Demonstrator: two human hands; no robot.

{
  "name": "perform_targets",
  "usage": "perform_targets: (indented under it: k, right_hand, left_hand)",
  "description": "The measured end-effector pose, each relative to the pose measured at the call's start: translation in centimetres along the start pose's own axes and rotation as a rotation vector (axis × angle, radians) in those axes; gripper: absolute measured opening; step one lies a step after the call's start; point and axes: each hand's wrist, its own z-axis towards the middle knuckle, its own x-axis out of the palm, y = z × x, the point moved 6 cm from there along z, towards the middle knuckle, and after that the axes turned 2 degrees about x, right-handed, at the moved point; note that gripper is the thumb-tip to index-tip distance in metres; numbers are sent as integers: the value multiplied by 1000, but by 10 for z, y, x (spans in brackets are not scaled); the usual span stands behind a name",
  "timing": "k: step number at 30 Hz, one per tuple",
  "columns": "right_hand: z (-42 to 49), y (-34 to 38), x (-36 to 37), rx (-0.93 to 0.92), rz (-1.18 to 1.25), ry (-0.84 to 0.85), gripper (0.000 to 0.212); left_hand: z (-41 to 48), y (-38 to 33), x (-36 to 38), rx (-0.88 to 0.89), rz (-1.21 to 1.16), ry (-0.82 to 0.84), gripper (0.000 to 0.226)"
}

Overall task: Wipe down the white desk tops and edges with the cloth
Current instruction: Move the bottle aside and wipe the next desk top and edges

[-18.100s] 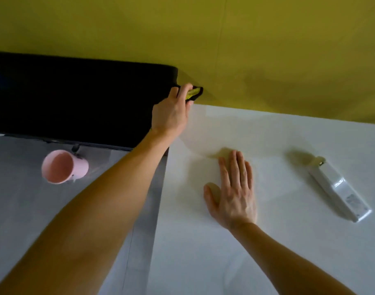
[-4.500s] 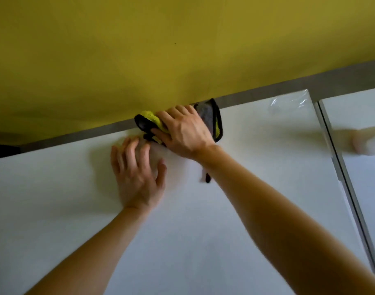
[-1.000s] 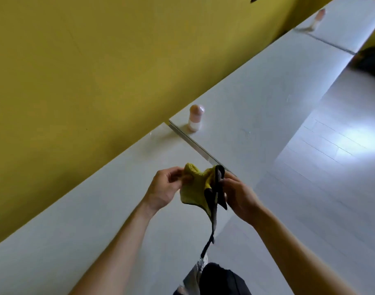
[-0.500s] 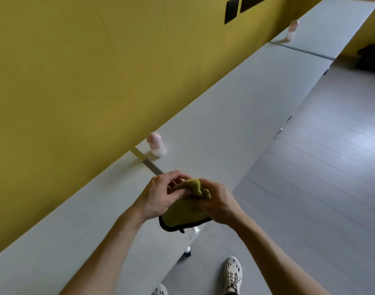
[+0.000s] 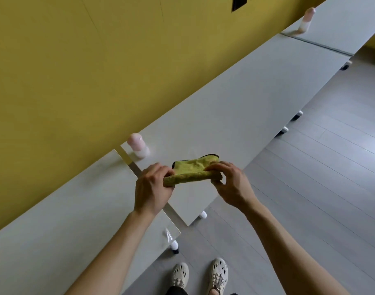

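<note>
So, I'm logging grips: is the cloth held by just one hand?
No, the left hand and the right hand each grip one end of the folded yellow cloth.

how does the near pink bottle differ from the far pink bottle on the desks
The near pink bottle stands on the middle desk, just past the nearer seam; the far pink bottle stands on the far desk, past the next seam. The near one shows larger in frame, the far one smaller. Both stand upright beside the yellow wall, pink above, whitish below.
</note>
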Motion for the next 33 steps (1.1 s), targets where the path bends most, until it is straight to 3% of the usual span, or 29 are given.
perform_targets:
  k: [2, 4, 7, 10, 16, 19, 22, 26, 30, 33]
  right_hand:
    - [0, -22, 16, 9, -225, 97, 51]
    - [-5, -54, 42, 151, -416, 321, 57]
    - [-19, -77, 79, 240, -418, 462, 44]
    - [-19, -77, 111, 197, -379, 436, 44]
    - [16, -68, 164, 52, -439, 321, 66]
    - [42, -77, 194, -95, -543, 352, 67]
    - [59, -95, 207, -240, -653, 431, 74]
    - [50, -97, 212, -185, -706, 354, 76]
    - [42, -89, 220, -193, -750, 384, 76]
    - [53, -93, 217, -311, -750, 478, 77]
  left_hand:
    - [1, 7, 22, -21, -28, 210, 35]
    - [-13, 19, 49, -97, -50, 491, 38]
    - [-37, 48, 73, -222, -10, 693, 36]
    - [-40, 86, 86, -272, 89, 745, 50]
    - [4, 150, 130, -136, 297, 777, 140]
    - [30, 161, 167, -37, 313, 797, 168]
    - [47, 170, 194, -31, 312, 847, 177]
    - [48, 176, 208, -97, 309, 1022, 189]
    - [49, 175, 211, -129, 308, 1120, 187]
    - [48, 175, 210, -137, 302, 1155, 186]
